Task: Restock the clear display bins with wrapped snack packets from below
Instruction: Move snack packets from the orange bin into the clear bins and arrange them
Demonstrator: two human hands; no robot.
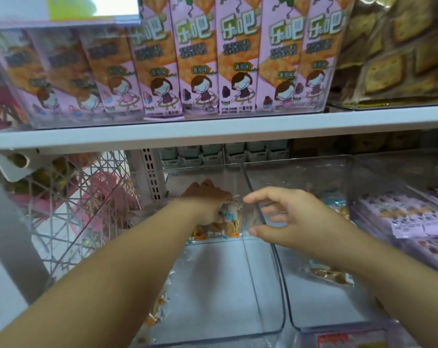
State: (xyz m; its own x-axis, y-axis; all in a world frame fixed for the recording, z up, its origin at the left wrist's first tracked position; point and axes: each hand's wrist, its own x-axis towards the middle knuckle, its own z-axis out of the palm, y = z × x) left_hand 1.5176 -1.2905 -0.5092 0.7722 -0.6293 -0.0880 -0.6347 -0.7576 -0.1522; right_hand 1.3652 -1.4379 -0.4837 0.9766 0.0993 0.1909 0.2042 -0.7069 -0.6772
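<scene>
Reference landmark: the left clear bin on the lower shelf.

1. Left hand: positioned inside the left clear bin, at its rear. The fingers are curled around a cluster of wrapped snack packets. The packets have clear wrappers with light blue print and yellow-orange contents. Their lower ends are near the bin floor; contact with the floor cannot be determined.

2. Right hand: positioned above the right wall of the left clear bin. The fingers are spread wide and hold nothing. The index fingertip is just beside the wall's top rim; contact cannot be determined.

3. Front of the left clear bin: bare floor is visible from the held packets to the front rim.

4. Left wall of the left clear bin: further orange wrapped packets lie against it, partly hidden by the left forearm. Whether they are inside or outside the wall cannot be determined.

5. Right of the left clear bin: a second clear bin stands just beside it, holding a single wrapped packet on its floor. Further right, a third bin holds purple packets.

6. Above the left clear bin: a white shelf board carries a row of upright pink snack boxes.

7. Left of the left clear bin: a white wire basket.
</scene>
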